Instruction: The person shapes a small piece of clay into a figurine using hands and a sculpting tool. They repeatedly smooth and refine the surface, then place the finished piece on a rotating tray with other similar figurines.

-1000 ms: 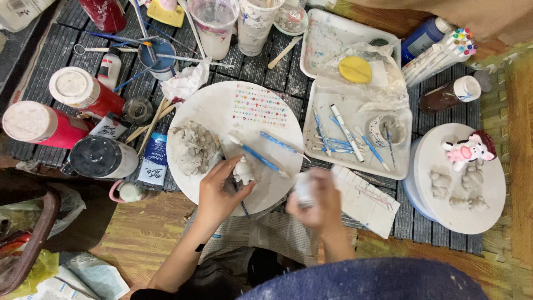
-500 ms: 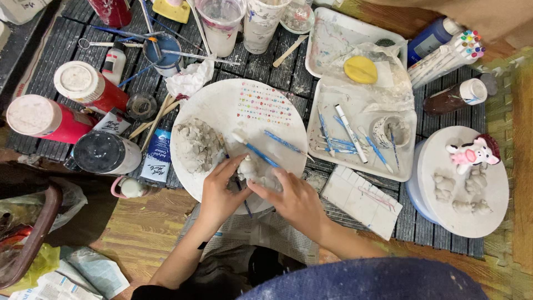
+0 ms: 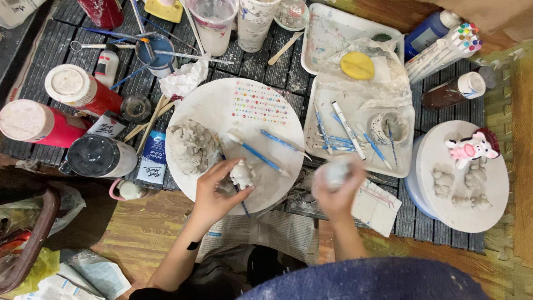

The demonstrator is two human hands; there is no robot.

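left hand [image 3: 214, 194] pinches a small pale clay figure [image 3: 242, 174] between thumb and fingers, holding it down on the near edge of the round white board [image 3: 266, 183]. figure sits upright, just right of the grey clay lump [image 3: 191, 145] on the same board. two blue-handled tools [image 3: 256, 154] lie across the board beyond the figure; one more runs under the hand, mostly hidden. a sheet of small coloured dots [image 3: 260, 103] lies on the board's far side.

right hand [image 3: 337, 186] is closed around a small whitish lump [image 3: 335, 172], lifted off the surface between the board and the white tray [image 3: 405, 161]. blurred, so can't tell the exact finger placement or what the lump is, probably clay.

tray holds blue tools, a white marker [image 3: 347, 122] and a small clay ring [image 3: 387, 126]. second tray behind it has a yellow round sponge [image 3: 357, 65].

far right: second round board [image 3: 488, 211] with small clay pieces and a painted pink-and-white figurine [image 3: 472, 148].

left side: two red bottles with white caps [image 3: 33, 121], a black-lidded jar [image 3: 100, 155], a paint tube [image 3: 151, 161], cups and brushes at the back. all on a dark slatted mat [image 3: 39, 61].
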